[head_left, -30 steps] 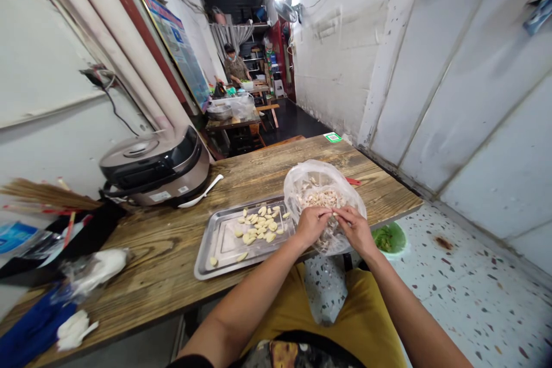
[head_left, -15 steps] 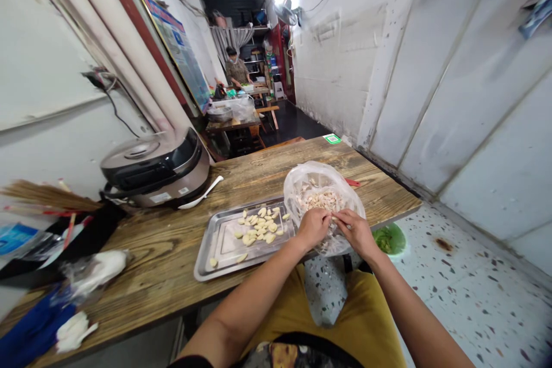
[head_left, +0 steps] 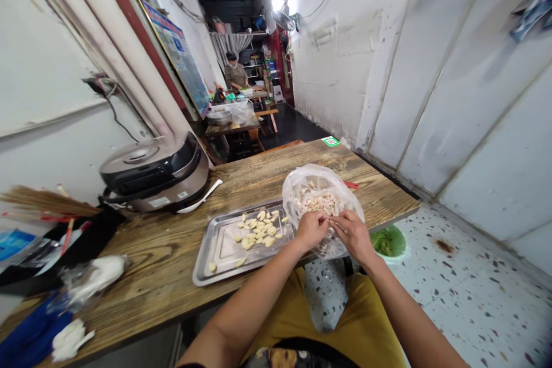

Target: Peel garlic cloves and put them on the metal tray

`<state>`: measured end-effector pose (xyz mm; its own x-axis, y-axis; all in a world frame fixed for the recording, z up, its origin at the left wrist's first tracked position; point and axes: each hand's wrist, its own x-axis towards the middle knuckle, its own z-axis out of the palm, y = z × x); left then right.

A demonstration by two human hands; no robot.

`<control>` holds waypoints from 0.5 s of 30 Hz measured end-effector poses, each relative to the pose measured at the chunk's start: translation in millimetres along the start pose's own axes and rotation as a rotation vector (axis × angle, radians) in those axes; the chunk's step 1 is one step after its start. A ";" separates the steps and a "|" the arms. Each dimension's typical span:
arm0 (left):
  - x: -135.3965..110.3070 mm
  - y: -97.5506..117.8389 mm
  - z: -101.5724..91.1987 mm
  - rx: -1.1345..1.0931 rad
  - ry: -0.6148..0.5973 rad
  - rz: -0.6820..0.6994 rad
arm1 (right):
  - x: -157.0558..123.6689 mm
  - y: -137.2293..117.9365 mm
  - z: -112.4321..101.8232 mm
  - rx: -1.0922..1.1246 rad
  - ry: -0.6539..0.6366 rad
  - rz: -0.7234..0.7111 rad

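Over the near side of a white plastic bag (head_left: pixel 294 178), my left hand (head_left: pixel 312 229) and my right hand (head_left: pixel 350 232) meet fingertip to fingertip. Both are closed in a pinch on a small pale garlic clove, mostly covered by the fingers. Inside the bag lie pinkish-white unpeeled garlic cloves and loose skins (head_left: pixel 321 202). To the left, touching the bag, a metal tray (head_left: pixel 207 248) carries many peeled, cream-coloured garlic cloves (head_left: pixel 261 229), with a few lying apart near its front edge.
A rice cooker (head_left: pixel 155 172) and a white spoon (head_left: pixel 200 196) stand at the table's left. Nearer are a crumpled plastic bag (head_left: pixel 97 279) and blue cloth (head_left: pixel 34 328). A red handle (head_left: pixel 351 184) shows behind the bag. On the floor right sits a green basin (head_left: pixel 399 244). A person (head_left: pixel 236 73) works farther back.
My hands stay over the bag in nearly the same place, with the fingertips slightly shifted. The whole view has tilted a little. The cloves on the tray look unchanged.
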<state>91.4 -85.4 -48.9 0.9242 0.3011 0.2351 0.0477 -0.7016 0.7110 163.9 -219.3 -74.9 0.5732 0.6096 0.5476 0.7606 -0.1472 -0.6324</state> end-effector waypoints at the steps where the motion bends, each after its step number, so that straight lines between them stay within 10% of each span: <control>1: 0.6 0.5 -0.7 -0.025 0.000 -0.016 | -0.3 1.0 1.5 0.053 0.020 0.031; 9: 4.8 6.0 -6.9 -0.058 -0.035 -0.036 | -5.2 3.8 17.4 0.729 0.127 0.504; 15: 2.9 -2.6 -2.5 0.058 0.004 -0.066 | -1.9 -0.4 10.8 1.137 0.150 0.590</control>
<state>93.0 -81.1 -48.4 0.9168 0.3502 0.1918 0.1304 -0.7166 0.6852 159.2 -212.0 -81.5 0.8170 0.5755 0.0362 -0.2609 0.4249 -0.8668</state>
